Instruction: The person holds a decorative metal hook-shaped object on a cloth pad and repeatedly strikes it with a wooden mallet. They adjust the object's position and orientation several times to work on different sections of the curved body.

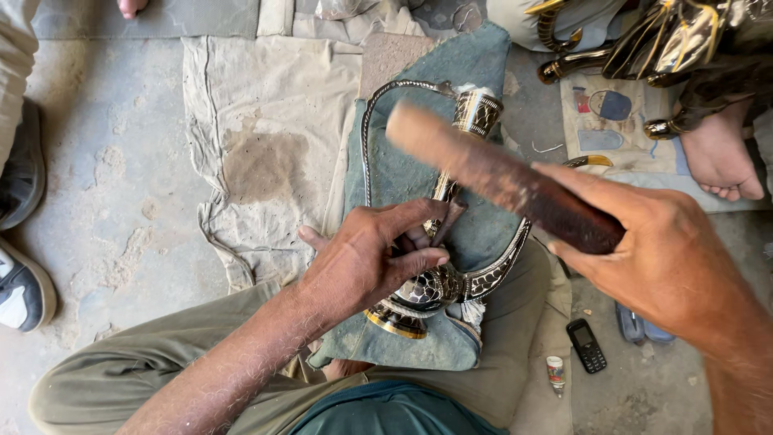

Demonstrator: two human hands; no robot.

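"What is on the floor (pixel 121 185)?"
"A pale cloth (pixel 258 153) in the upper middle, with a green cloth (pixel 403 173) over it. A phone (pixel 585 345) and a little tube (pixel 555 374) lie at the lower right. A shoe (pixel 24 294) sits at the left edge."

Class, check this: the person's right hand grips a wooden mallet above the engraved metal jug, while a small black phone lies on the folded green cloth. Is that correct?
Not quite. The head view shows the phone lying on the bare floor beside the person's leg, not on the green cloth. The right hand does grip the wooden mallet above the engraved jug.
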